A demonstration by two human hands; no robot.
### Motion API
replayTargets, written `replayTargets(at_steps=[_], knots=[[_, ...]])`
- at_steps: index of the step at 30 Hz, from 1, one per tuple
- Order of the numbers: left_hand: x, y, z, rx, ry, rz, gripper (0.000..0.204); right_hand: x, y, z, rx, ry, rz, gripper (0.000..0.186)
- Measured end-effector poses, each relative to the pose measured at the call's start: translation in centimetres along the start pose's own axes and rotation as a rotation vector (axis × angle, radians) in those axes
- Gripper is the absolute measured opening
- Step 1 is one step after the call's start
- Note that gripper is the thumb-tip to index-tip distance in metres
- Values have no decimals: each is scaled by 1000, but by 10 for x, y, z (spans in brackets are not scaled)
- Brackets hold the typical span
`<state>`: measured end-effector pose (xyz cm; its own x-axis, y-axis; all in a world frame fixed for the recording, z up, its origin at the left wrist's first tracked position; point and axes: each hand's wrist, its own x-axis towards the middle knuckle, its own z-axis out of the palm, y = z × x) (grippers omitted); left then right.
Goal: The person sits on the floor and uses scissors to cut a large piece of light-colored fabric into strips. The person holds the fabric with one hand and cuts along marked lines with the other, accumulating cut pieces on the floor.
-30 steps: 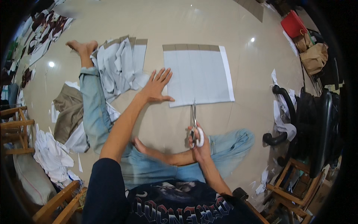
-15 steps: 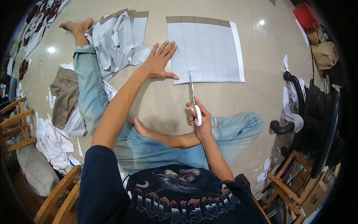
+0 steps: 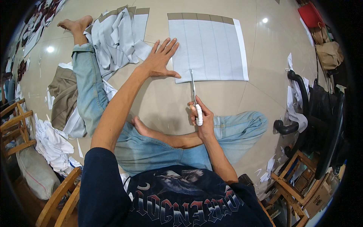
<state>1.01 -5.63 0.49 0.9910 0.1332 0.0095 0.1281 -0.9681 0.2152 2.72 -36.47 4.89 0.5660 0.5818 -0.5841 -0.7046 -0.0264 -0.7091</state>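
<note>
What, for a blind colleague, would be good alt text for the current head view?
A person sits on the floor, right hand holding scissors across the near edge of a pale, lined sheet, left hand spread at its left edge. Crumpled pale cloth lies to the left.

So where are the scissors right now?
In the head view, just right of the middle: the scissors are in the right hand, reaching past the near edge of the pale sheet.
</note>
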Motion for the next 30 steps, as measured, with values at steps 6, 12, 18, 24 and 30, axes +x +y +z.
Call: replayTargets(at_steps=[6,12,18,24,30], knots=[[0,1,0,-17,5,-2,135,-3,-3,3,-31,31,11,55],[0,0,-3,-55,0,8,132,-3,-15,11,21,71,33,55],[0,1,-1,-45,11,13,133,11,-14,16,14,67,-13,57],[-1,1,-1,-12,18,-7,136,20,-4,15,-27,59,-59,56],[-1,1,2,-17,59,1,135,17,-5,17,-24,50,-73,51]])
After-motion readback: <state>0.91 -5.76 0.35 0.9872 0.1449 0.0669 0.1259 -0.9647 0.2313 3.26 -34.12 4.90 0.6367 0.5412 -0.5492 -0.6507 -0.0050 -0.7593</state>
